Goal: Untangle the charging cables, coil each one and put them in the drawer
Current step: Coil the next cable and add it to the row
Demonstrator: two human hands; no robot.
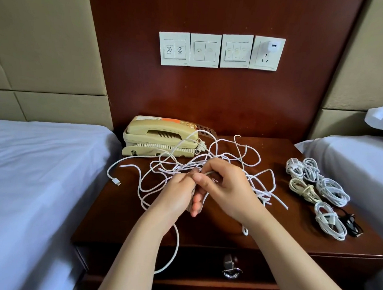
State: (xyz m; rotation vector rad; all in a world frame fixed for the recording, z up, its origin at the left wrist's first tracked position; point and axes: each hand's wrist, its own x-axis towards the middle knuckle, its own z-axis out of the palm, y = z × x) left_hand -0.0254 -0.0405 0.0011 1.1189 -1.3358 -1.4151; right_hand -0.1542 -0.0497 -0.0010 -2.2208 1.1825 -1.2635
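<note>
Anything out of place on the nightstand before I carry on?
Two things. One strand of the cable tangle hangs over the front edge of the nightstand, looping down across the drawer, where it could snag. Other strands drape over the phone. The coiled bundles on the right lie tidy.

Both forearms bare, coming in over the front edge of the nightstand (112,221) top and converging towards its middle. Left forearm runs up and right, right forearm up and left, wrists roughly straight. Hands meet just above the top, touching each other. Left hand (177,194): back faces me, fingers curled in, gripping the white cable strands (209,173). Right hand (227,188): back faces me, index arched over, thumb pointing left, pinching the same strands next to the left thumb. A few fingertips poke out below between the two hands; can't tell whose they are.
</note>
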